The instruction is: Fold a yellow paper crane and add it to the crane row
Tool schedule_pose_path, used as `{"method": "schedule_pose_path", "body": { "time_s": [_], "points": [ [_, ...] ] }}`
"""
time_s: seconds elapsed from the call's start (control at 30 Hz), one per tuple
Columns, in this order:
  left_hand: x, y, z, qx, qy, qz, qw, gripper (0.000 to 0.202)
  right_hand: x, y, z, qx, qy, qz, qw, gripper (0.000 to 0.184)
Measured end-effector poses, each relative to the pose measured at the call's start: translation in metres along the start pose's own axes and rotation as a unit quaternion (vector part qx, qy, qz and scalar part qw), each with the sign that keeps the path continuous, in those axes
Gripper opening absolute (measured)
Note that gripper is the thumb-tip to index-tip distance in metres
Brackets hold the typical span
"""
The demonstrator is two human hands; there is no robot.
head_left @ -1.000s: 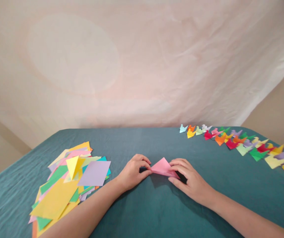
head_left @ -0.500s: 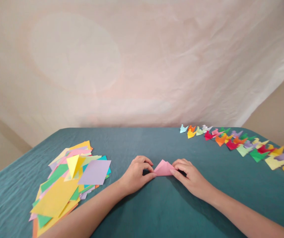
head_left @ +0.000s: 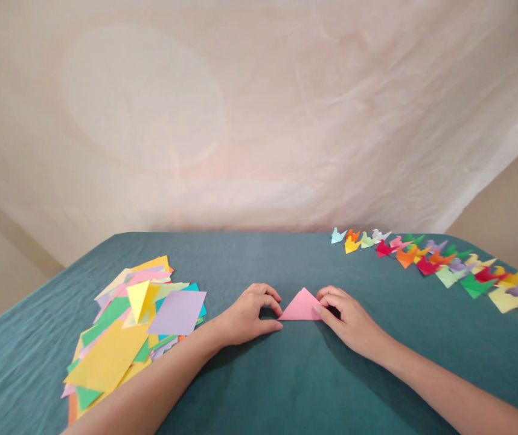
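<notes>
A pink sheet of origami paper, folded into a triangle, lies on the dark green cloth with its long edge towards me. My right hand pinches its right corner between thumb and fingers. At the left corner, my left hand has thumb and fingers apart, with the paper's tip just by the fingertips. Whether those fingertips touch the tip, I cannot tell.
To the left spreads a loose pile of coloured paper squares, with a lilac sheet and a folded yellow piece on top. Several small folded paper birds stand in rows along the right side of the table.
The pink paper's top flap now lies flatter and its outline forms a cleaner triangle. My left thumb and fingers have parted from the left corner. My right hand still grips the right corner.
</notes>
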State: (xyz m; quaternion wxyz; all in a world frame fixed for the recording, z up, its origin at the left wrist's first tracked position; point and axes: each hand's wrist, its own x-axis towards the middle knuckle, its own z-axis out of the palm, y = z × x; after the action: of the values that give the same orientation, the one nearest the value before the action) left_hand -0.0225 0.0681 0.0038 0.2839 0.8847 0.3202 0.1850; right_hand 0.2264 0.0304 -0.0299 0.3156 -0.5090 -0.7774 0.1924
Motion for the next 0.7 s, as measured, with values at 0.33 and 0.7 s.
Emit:
{"method": "schedule_pose_path", "body": {
  "time_s": [0.33,0.7],
  "points": [
    [0.003,0.000,0.004,0.021,0.020,-0.017,0.999,0.008,0.004,-0.002,0.002,-0.004,-0.003,0.021,1.000,0.026],
    [0.002,0.001,0.020,0.061,0.094,-0.057,0.992,0.010,0.004,0.001,0.003,-0.009,0.005,0.014,1.000,0.026]
  ]
}}
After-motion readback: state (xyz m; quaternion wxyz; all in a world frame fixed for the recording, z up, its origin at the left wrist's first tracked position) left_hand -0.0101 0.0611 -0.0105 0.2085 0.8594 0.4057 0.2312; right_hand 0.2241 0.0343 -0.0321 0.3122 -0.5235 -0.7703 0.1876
